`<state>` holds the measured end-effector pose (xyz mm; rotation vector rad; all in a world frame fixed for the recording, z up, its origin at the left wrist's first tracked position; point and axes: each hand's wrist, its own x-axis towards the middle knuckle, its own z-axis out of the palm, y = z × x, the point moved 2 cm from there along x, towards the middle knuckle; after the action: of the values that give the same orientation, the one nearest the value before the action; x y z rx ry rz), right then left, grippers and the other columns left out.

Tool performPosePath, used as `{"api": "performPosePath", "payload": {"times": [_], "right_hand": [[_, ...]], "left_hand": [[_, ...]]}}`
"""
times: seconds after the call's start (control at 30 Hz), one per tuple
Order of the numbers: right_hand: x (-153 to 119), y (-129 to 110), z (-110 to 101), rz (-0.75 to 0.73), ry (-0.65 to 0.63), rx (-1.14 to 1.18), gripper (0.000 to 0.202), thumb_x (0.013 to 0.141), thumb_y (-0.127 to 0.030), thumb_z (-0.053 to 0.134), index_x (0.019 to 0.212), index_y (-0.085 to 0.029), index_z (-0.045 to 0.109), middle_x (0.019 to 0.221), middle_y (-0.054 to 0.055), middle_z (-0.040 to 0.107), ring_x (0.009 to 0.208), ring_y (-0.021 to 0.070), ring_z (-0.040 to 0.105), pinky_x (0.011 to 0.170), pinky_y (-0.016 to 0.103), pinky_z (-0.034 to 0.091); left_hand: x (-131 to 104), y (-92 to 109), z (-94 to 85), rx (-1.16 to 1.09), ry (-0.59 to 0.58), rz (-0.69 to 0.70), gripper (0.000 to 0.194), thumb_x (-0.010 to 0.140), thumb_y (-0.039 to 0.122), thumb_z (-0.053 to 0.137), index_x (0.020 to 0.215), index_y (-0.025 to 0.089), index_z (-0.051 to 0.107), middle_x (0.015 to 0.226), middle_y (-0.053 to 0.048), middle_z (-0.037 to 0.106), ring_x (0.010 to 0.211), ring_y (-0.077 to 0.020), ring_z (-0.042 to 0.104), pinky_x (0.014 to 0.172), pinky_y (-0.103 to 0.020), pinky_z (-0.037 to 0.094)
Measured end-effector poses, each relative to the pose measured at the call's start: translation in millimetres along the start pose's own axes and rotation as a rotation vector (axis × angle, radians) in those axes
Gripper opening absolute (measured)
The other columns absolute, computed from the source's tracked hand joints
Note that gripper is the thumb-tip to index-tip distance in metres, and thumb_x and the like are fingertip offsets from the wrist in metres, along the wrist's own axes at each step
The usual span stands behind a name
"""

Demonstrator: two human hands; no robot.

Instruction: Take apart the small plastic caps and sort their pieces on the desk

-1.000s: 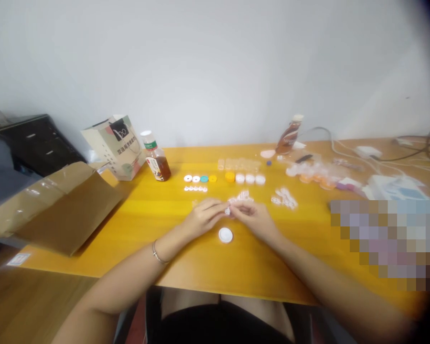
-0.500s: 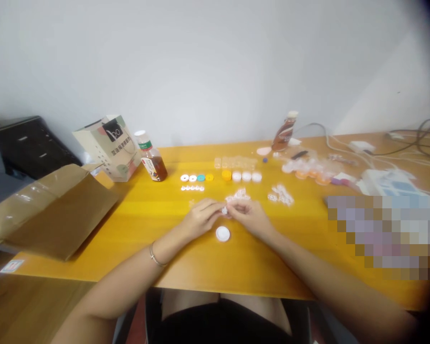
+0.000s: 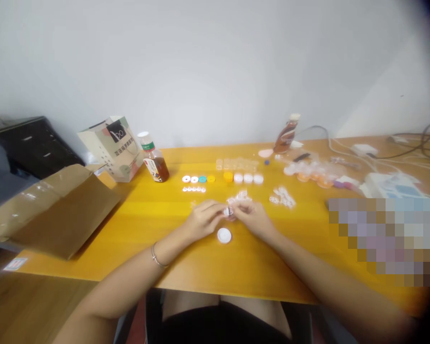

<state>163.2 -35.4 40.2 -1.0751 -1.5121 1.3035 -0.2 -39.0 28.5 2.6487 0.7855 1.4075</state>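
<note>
My left hand and my right hand meet over the middle of the table. Pinched between their fingertips is a small white piece with a dark mark; its exact kind is too blurred to tell. Just below the hands a white round lid lies flat. Behind my fingers is a pile of small white pieces, partly hidden by the right hand. A second group of white pieces lies to the right.
Beyond the hands run rows of coloured discs, white caps and clear containers. A drink bottle, a paper bag and a cardboard box stand left. Another bottle and cables are at the right back.
The whole view has shifted slightly. Between my fingertips the small white piece has turned a little and now shows a dark mark. Both hands stay in nearly the same place.
</note>
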Motion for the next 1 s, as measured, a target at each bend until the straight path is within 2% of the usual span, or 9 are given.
{"api": "performPosePath", "payload": {"times": [0.17, 0.3, 0.53, 0.8, 1.0], "right_hand": [[4.0, 4.2, -2.1, 0.011, -0.059, 0.078, 0.023, 0.069, -0.038, 0.062, 0.071, -0.015, 0.063, 0.065, 0.002, 0.067, 0.058, 0.0129, 0.063, 0.062, 0.027, 0.051], [4.2, 4.4, -2.5, -0.026, -0.044, 0.043, 0.026, 0.073, -0.042, 0.059, 0.073, -0.016, 0.060, 0.064, 0.001, 0.065, 0.058, 0.0118, 0.061, 0.060, 0.026, 0.049], [2.3, 0.7, -1.5, -0.095, -0.100, -0.081, 0.031, 0.078, -0.047, 0.053, 0.069, -0.017, 0.057, 0.062, 0.000, 0.059, 0.060, 0.0115, 0.056, 0.061, 0.025, 0.046], [2.5, 5.7, 0.5, -0.138, -0.184, -0.173, 0.034, 0.081, -0.048, 0.049, 0.065, -0.018, 0.055, 0.060, 0.000, 0.057, 0.057, 0.0119, 0.053, 0.059, 0.025, 0.044], [0.7, 3.8, 1.2, -0.152, -0.174, -0.182, 0.034, 0.080, -0.049, 0.051, 0.066, -0.018, 0.056, 0.060, -0.001, 0.057, 0.057, 0.0125, 0.054, 0.058, 0.025, 0.043]], "left_hand": [[-1.8, -4.5, -0.1, -0.134, 0.012, -0.092, 0.023, 0.083, 0.016, 0.053, 0.106, 0.015, 0.058, 0.089, -0.007, 0.062, 0.080, -0.0131, 0.060, 0.071, -0.027, 0.054], [-2.4, -7.4, 0.5, -0.179, 0.023, -0.137, 0.025, 0.082, 0.017, 0.055, 0.107, 0.015, 0.058, 0.090, -0.007, 0.062, 0.082, -0.0134, 0.060, 0.073, -0.028, 0.054], [-0.9, -4.9, -0.5, -0.160, 0.026, -0.128, 0.025, 0.081, 0.016, 0.056, 0.106, 0.014, 0.058, 0.088, -0.008, 0.061, 0.080, -0.0135, 0.060, 0.073, -0.028, 0.052], [0.7, -0.3, -2.6, -0.118, 0.025, -0.053, 0.024, 0.082, 0.019, 0.055, 0.105, 0.014, 0.057, 0.091, -0.009, 0.062, 0.085, -0.0153, 0.059, 0.077, -0.031, 0.051], [0.2, -1.6, -3.0, -0.129, 0.013, -0.095, 0.024, 0.083, 0.021, 0.054, 0.106, 0.015, 0.055, 0.092, -0.009, 0.063, 0.086, -0.0162, 0.061, 0.076, -0.031, 0.052]]}}
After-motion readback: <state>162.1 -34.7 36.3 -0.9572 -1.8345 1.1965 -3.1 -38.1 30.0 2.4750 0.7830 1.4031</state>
